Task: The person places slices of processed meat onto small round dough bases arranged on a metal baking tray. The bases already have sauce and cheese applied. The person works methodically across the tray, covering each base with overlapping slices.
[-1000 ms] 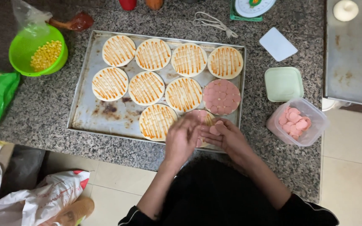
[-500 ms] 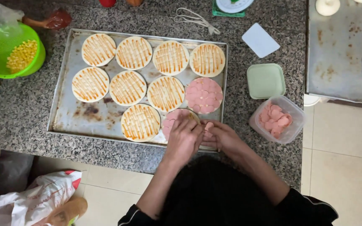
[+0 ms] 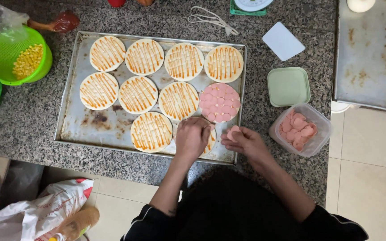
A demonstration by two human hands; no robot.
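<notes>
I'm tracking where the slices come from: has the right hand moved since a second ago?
Yes. The right hand was over the dough round at the tray's front corner; now it sits off that round, toward the tub of pink slices.

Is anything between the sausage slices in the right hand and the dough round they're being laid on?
Only the left hand, which lies on that dough round and hides most of it. The right hand holds pink slices just beside the tray edge; nothing else visible lies between.
</notes>
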